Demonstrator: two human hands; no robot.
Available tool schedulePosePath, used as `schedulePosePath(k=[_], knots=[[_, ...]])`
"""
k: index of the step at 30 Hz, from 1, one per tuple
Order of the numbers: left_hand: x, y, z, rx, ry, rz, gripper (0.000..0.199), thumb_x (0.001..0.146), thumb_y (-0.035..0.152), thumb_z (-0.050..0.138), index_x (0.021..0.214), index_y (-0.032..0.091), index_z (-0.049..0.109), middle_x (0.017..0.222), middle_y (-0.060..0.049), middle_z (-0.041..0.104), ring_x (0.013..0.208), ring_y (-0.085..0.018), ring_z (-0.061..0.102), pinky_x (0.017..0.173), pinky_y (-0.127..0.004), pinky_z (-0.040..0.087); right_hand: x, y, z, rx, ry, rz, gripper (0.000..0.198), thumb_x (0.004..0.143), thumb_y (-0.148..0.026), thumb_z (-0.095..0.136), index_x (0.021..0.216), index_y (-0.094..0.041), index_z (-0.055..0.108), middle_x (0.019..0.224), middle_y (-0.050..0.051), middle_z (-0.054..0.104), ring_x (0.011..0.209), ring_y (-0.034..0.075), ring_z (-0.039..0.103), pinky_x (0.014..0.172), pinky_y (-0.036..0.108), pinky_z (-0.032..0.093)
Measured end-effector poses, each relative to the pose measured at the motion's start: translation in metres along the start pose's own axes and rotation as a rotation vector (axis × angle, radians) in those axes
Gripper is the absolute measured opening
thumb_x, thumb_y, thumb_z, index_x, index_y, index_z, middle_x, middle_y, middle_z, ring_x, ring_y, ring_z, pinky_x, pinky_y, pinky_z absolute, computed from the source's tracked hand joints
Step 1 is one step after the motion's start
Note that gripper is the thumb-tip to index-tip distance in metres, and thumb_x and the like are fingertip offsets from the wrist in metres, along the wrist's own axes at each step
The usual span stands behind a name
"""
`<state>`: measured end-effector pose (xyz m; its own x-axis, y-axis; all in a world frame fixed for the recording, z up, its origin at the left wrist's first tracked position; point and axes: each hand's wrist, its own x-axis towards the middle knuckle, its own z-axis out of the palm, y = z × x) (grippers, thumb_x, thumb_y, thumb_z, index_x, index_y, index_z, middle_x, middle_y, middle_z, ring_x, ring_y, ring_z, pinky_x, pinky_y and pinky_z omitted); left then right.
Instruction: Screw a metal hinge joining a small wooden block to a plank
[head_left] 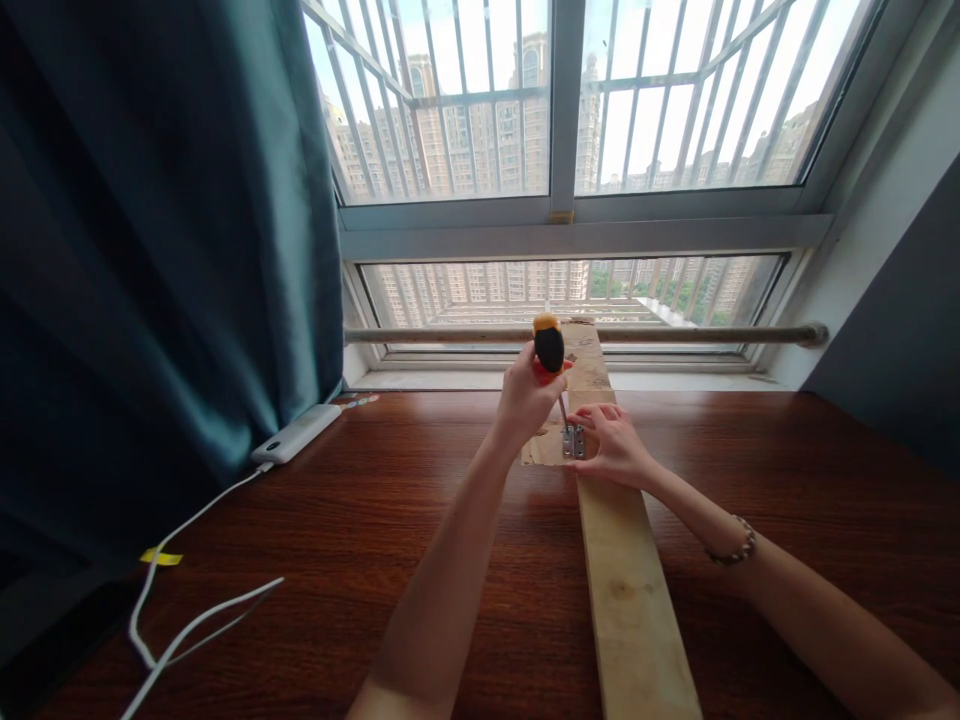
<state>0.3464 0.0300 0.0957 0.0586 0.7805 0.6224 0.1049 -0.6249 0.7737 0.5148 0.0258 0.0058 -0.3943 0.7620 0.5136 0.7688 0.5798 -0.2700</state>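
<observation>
My left hand (529, 396) is wrapped round the handle of a screwdriver (549, 348) with a black and yellow-orange grip. Its thin shaft slants down to a small silver metal hinge (573, 442). The hinge lies on a short wooden piece (544, 447) and beside the long wooden board (628, 590). My right hand (613, 446) curves around the hinge from the right, thumb below and fingers above, seeming to pinch it at its edges. Whether the screwdriver tip sits in a screw is too small to tell.
A brown wood-grain table (360, 540) carries the boards. At the left lies a white power strip (297, 434) with a white cable (187, 520). A dark teal curtain (172, 220) hangs at the left. Behind the table, a metal rail (697, 335) crosses before the barred window.
</observation>
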Motion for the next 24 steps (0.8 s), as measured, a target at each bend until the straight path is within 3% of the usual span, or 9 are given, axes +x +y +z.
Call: schedulePosePath(k=[3,6,13,17,20,24], knots=[[-0.001,-0.005,0.007,0.021,0.034,-0.003,0.028,0.067,0.007,0.057,0.09,0.019,0.047,0.077,0.0,0.058,0.071,-0.012,0.057,0.067,-0.025,0.044,0.0,0.001,0.001,-0.008,0.01,-0.002,0.07,0.054,-0.055,0.07,0.112,-0.021,0.051,0.109,0.006,0.058,0.102,0.026,0.048,0.091,0.041,0.031],[-0.002,-0.008,0.015,0.035,0.056,0.024,0.025,0.071,0.018,0.059,0.091,0.019,0.044,0.073,0.002,0.053,0.064,-0.009,0.051,0.063,-0.023,0.042,0.0,0.002,0.001,-0.01,0.015,-0.011,0.069,0.054,-0.056,0.069,0.111,-0.021,0.051,0.11,0.006,0.058,0.102,0.026,0.048,0.091,0.041,0.031],[-0.001,-0.004,0.008,0.135,-0.01,-0.023,0.034,0.061,0.042,0.07,0.067,0.016,0.05,0.064,0.001,0.054,0.059,-0.011,0.05,0.055,-0.023,0.04,0.0,0.001,0.002,-0.007,0.042,-0.016,0.066,0.054,-0.055,0.07,0.108,-0.022,0.052,0.108,0.006,0.058,0.102,0.027,0.049,0.09,0.041,0.032],[0.0,-0.005,0.002,0.083,0.024,-0.028,0.036,0.059,0.037,0.073,0.079,0.018,0.051,0.072,-0.001,0.062,0.067,-0.014,0.059,0.061,-0.024,0.045,0.0,0.001,0.001,-0.01,0.039,-0.017,0.066,0.053,-0.054,0.071,0.108,-0.022,0.052,0.108,0.006,0.058,0.101,0.026,0.049,0.091,0.041,0.032],[0.001,-0.008,0.001,-0.018,-0.009,0.0,0.035,0.069,0.029,0.066,0.095,0.02,0.044,0.079,-0.003,0.065,0.074,-0.016,0.062,0.067,-0.028,0.047,0.0,0.0,0.0,-0.008,0.028,-0.015,0.068,0.053,-0.055,0.07,0.109,-0.022,0.052,0.107,0.006,0.058,0.101,0.026,0.048,0.091,0.041,0.032],[0.002,-0.014,0.004,0.006,-0.013,0.074,0.023,0.079,0.021,0.052,0.097,0.021,0.037,0.083,-0.002,0.061,0.076,-0.014,0.061,0.072,-0.029,0.046,0.0,0.0,0.0,-0.006,0.023,-0.013,0.068,0.053,-0.055,0.071,0.11,-0.022,0.052,0.106,0.005,0.058,0.101,0.025,0.048,0.091,0.04,0.031]])
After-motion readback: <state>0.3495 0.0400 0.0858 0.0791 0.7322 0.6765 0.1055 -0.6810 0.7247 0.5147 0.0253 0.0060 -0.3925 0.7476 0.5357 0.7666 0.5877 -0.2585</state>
